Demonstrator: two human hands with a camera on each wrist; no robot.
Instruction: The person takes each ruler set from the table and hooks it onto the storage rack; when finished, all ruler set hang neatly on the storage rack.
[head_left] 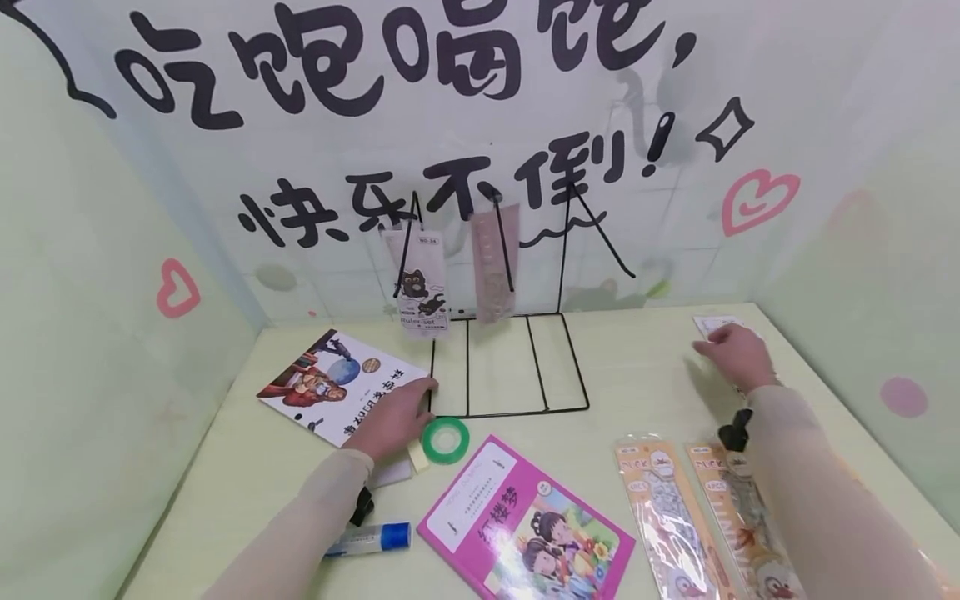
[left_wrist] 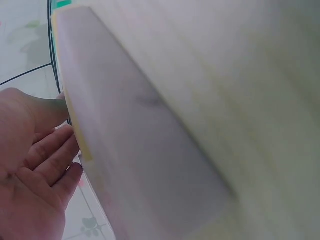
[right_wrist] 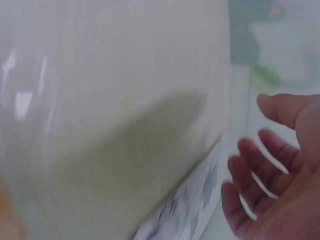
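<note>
My left hand lies at the left side of a black wire rack, its fingertips by the base wire and over the edge of a white picture book. In the left wrist view its fingers are loosely extended; whether they touch the wire cannot be told. At the right, my right hand hovers over a white printed packet, partly hidden by it. The right wrist view shows thumb and fingers apart, beside the packet. On the rack's hooks hang a ruler-set packet and a pinkish packet.
A green tape roll, a blue-capped glue stick and a pink book lie in front. Two orange duck packets lie at the right, one partly under the right forearm. Printed walls enclose the table.
</note>
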